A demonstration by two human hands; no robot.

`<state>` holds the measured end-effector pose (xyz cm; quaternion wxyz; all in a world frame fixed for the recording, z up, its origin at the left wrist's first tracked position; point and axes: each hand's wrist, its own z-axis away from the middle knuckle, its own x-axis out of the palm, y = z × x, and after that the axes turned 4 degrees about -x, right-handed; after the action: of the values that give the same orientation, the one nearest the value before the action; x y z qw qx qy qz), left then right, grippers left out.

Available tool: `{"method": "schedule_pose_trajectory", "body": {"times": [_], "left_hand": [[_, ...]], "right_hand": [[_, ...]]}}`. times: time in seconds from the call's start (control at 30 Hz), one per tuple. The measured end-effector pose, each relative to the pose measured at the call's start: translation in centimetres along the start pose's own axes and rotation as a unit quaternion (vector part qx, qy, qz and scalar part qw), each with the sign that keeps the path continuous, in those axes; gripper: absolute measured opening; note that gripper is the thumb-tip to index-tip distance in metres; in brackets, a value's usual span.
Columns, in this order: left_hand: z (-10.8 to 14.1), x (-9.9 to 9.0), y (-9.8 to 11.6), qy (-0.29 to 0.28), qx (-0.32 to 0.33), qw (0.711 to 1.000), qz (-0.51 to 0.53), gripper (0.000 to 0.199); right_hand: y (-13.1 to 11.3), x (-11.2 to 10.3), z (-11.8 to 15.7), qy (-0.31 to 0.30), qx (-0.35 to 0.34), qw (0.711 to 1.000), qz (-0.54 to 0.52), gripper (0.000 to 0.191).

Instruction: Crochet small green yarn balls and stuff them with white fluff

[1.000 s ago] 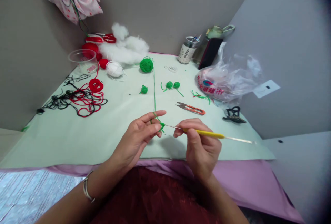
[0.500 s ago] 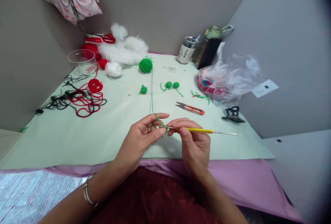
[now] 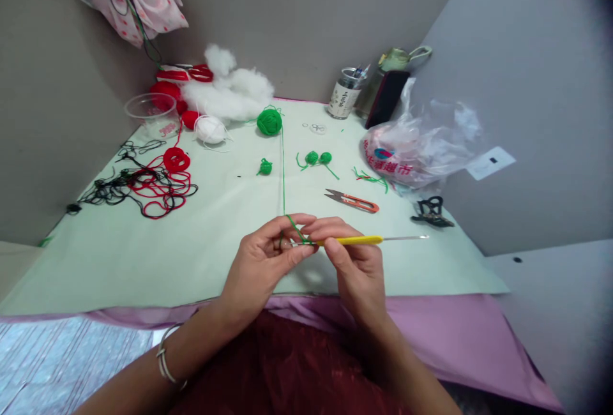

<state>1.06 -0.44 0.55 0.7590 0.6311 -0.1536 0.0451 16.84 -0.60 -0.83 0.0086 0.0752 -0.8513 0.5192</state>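
Over the front of the table, my left hand (image 3: pixel 265 255) pinches a small piece of green yarn work, mostly covered by the fingers. Green yarn (image 3: pixel 283 172) loops over my left index finger and runs back to a green yarn ball (image 3: pixel 269 121). My right hand (image 3: pixel 357 268) grips the yellow handle of a crochet hook (image 3: pixel 357 241), held nearly level. The hook's left tip passes through the green work between both hands; its other metal end sticks out to the right. Small green crocheted pieces (image 3: pixel 312 158) lie beyond my hands.
Orange-handled thread snips (image 3: pixel 353 200) and a black hair clip (image 3: pixel 431 212) lie to the right. Behind them are a plastic bag (image 3: pixel 416 147), a phone (image 3: pixel 387 99) and a pen cup (image 3: pixel 345 96). Tangled black and red yarn (image 3: pixel 153 185) spreads left, near white stuffing (image 3: pixel 230 92).
My right hand and the hook have shifted left, pushing the hook further into the green work. My right fingertips now sit closer to my left fingers.
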Motion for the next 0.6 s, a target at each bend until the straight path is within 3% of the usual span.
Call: {"method": "schedule_pose_trajectory", "body": {"times": [0.23,0.6], "left_hand": [[0.05,0.06,0.29,0.015,-0.003,1.000,-0.009,0.065],[-0.02,0.05,-0.14,-0.016,-0.025,0.999,0.040,0.060]], "right_hand": [[0.12,-0.22,-0.19,-0.025,0.022,0.999,-0.023,0.019],[0.79,-0.31,-0.09,-0.030,0.015,0.998,-0.045,0.019]]}}
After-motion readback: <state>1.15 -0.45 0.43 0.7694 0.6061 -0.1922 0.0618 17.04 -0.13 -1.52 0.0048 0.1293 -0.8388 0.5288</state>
